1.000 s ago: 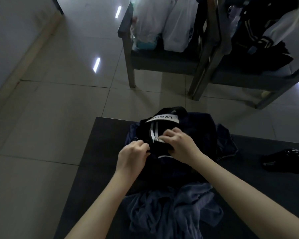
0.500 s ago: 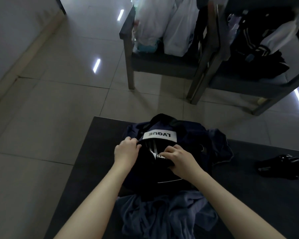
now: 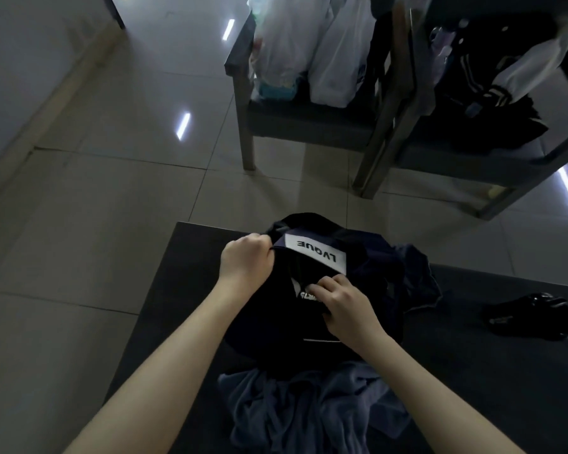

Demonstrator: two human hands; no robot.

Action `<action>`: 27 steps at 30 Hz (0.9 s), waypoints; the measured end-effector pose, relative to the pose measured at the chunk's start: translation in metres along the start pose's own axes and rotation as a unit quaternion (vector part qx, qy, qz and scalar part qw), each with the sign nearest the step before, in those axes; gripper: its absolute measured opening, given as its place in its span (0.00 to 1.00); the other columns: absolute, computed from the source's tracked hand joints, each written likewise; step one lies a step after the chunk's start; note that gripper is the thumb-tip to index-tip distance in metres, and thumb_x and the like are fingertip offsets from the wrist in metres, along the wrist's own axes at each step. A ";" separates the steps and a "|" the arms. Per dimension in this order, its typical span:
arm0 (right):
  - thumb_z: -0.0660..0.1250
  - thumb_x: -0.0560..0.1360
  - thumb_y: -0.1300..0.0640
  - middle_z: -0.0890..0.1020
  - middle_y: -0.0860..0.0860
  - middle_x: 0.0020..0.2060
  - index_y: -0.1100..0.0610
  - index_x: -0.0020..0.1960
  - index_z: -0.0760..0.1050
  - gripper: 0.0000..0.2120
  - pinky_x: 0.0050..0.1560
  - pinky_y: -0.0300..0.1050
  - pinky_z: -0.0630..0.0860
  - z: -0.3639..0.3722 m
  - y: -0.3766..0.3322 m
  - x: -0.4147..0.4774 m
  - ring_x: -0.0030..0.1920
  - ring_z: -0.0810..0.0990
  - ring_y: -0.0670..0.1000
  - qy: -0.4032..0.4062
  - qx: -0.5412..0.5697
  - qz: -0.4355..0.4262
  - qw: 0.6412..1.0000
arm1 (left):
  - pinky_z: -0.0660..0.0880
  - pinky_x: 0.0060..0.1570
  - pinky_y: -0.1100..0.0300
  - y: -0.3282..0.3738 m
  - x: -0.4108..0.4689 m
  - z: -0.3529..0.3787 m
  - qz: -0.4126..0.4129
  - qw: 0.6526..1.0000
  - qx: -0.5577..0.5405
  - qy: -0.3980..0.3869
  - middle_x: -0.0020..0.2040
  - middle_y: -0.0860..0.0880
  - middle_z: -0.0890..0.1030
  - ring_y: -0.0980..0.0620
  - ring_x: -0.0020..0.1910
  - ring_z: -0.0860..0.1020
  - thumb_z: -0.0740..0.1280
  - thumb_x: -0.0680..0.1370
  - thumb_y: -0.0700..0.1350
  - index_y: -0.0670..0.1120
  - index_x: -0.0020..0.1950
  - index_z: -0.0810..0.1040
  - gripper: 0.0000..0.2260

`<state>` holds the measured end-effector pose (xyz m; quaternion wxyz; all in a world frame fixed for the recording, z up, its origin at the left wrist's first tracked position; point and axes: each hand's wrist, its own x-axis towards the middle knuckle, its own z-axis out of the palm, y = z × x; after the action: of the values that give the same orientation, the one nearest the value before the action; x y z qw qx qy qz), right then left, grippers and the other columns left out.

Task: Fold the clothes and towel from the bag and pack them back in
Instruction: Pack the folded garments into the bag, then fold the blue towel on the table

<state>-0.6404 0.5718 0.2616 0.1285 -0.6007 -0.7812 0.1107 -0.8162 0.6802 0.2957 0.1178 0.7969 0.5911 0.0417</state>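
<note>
Little looks done yet: on the surface (image 3: 191, 257), the left hand (image 3: 245, 267) holds the bag (image 3: 276, 339) rim in a closed grip, the right hand (image 3: 345, 306) pinches its opening, and a crumpled blue cloth (image 3: 309, 411) lies unfolded just beside it.

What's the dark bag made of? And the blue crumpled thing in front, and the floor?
The dark bag looks like soft matte fabric: it sags and creases. The blue crumpled cloth looks like towelling or soft cotton, hard to tell which; it lies in limp folds. The floor looks like glazed tile: grout lines and shiny light reflections.
</note>
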 end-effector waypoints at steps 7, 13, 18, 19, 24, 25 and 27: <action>0.81 0.54 0.58 0.81 0.50 0.35 0.55 0.49 0.82 0.24 0.26 0.41 0.75 0.003 -0.025 0.027 0.36 0.80 0.54 0.019 -0.055 0.043 0.997 | 0.71 0.45 0.54 0.016 0.000 -0.023 0.013 1.000 0.008 -0.002 0.51 0.44 0.80 0.41 0.49 0.78 0.60 0.79 0.44 0.42 0.54 0.79 0.11; 0.79 0.61 0.58 0.84 0.50 0.44 0.58 0.54 0.81 0.22 0.38 0.41 0.80 -0.011 -0.029 -0.023 0.43 0.83 0.51 0.038 0.021 0.033 0.998 | 0.72 0.48 0.53 -0.003 -0.021 -0.001 0.003 0.996 -0.026 -0.080 0.54 0.45 0.78 0.43 0.52 0.77 0.61 0.80 0.46 0.43 0.57 0.77 0.11; 0.75 0.68 0.60 0.84 0.49 0.46 0.58 0.56 0.79 0.18 0.38 0.40 0.78 -0.011 -0.019 -0.057 0.45 0.83 0.52 0.030 0.054 0.099 0.993 | 0.71 0.56 0.52 -0.005 -0.060 0.014 0.016 0.998 -0.038 -0.045 0.63 0.47 0.74 0.46 0.60 0.73 0.62 0.80 0.47 0.43 0.70 0.70 0.19; 0.73 0.70 0.60 0.83 0.50 0.48 0.58 0.58 0.79 0.17 0.40 0.40 0.78 -0.013 -0.020 -0.064 0.47 0.82 0.52 0.029 0.060 0.119 0.991 | 0.71 0.56 0.51 -0.003 -0.070 0.015 0.027 0.998 -0.036 -0.037 0.63 0.46 0.74 0.45 0.61 0.73 0.63 0.79 0.46 0.42 0.69 0.70 0.20; 0.63 0.78 0.54 0.79 0.49 0.58 0.56 0.65 0.74 0.16 0.51 0.41 0.75 -0.007 -0.026 -0.111 0.58 0.77 0.50 -0.040 0.104 0.227 0.968 | 0.72 0.56 0.51 0.013 -0.122 0.032 0.075 0.994 -0.054 -0.052 0.57 0.47 0.77 0.46 0.58 0.75 0.64 0.78 0.44 0.43 0.62 0.77 0.14; 0.62 0.78 0.54 0.78 0.48 0.58 0.55 0.65 0.73 0.16 0.50 0.40 0.73 -0.003 -0.026 -0.122 0.59 0.76 0.50 -0.059 0.106 0.242 0.963 | 0.71 0.57 0.53 0.017 -0.133 0.038 0.073 0.992 -0.063 -0.078 0.59 0.48 0.76 0.47 0.59 0.74 0.62 0.79 0.45 0.44 0.63 0.76 0.14; 0.60 0.79 0.53 0.78 0.49 0.59 0.55 0.65 0.73 0.16 0.48 0.40 0.70 0.006 -0.027 -0.143 0.60 0.76 0.51 -0.097 0.117 0.278 0.949 | 0.69 0.59 0.56 0.026 -0.154 0.053 0.064 0.987 -0.076 -0.127 0.61 0.50 0.74 0.50 0.61 0.72 0.58 0.81 0.46 0.46 0.66 0.73 0.15</action>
<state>-0.6316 0.4265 0.2551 0.0858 -0.7611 -0.5739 0.2898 -0.8269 0.5187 0.2615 0.2493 0.8206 0.5142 -0.0071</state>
